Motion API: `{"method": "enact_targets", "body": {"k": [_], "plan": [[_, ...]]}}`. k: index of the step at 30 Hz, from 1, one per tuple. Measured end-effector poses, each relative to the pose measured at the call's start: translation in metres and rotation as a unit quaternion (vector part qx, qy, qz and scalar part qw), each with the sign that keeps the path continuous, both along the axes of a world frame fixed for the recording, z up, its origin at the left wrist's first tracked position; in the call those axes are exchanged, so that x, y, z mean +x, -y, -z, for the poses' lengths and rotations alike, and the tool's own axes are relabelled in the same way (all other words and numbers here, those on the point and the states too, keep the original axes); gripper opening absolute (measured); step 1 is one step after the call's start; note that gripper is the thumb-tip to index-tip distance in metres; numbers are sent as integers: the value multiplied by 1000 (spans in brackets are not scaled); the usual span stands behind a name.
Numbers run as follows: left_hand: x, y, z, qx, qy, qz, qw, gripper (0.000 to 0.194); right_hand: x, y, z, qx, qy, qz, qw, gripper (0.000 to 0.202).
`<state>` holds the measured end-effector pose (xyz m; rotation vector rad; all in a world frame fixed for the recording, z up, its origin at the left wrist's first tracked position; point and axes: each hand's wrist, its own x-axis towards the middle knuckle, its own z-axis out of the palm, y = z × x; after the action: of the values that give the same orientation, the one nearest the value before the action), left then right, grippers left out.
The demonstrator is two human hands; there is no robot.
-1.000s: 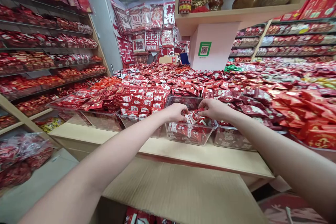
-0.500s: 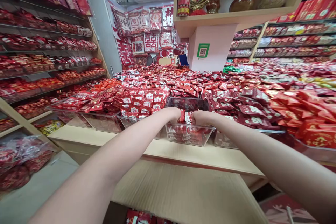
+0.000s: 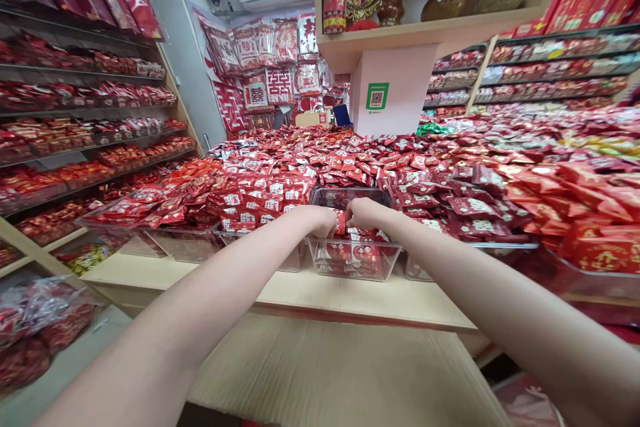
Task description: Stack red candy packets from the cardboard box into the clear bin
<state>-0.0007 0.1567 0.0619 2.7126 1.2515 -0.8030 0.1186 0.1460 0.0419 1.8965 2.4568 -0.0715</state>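
Note:
Both hands are over a clear plastic bin point(image 3: 356, 267) partly filled with small red wrapped packets point(image 3: 367, 253). My left hand point(image 3: 320, 220) reaches in at the bin's left side, its fingers curled down beside a red packet point(image 3: 340, 221); its fingertips are largely hidden. At the right, my right hand point(image 3: 367, 213) is bent with its fingers closed at the right end of that same packet, above the others. The dark back part of the bin point(image 3: 350, 197) shows behind the hands.
Bins heaped with red packets point(image 3: 260, 197) stand on the left, dark red ones point(image 3: 475, 207) on the right. A wooden ledge point(image 3: 300, 290) runs in front, with a lower wooden board point(image 3: 340, 360) nearer. A shelf box point(image 3: 430, 37) overhangs behind; stocked shelves point(image 3: 90, 73) line the left.
My right hand has risen slightly and moved left, closer to my left hand. The whole view has shifted a little, with the surroundings now further left.

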Motion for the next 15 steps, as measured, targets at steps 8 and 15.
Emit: {"method": "enact_targets", "body": {"k": [8,15], "plan": [[-13,-12,3,140,89,-21,986,31,-9,-20,25,-16,-117,108,987,30],[-6,-8,22,127,88,-6,988,34,-7,-13,25,-45,-100,94,990,35]]}}
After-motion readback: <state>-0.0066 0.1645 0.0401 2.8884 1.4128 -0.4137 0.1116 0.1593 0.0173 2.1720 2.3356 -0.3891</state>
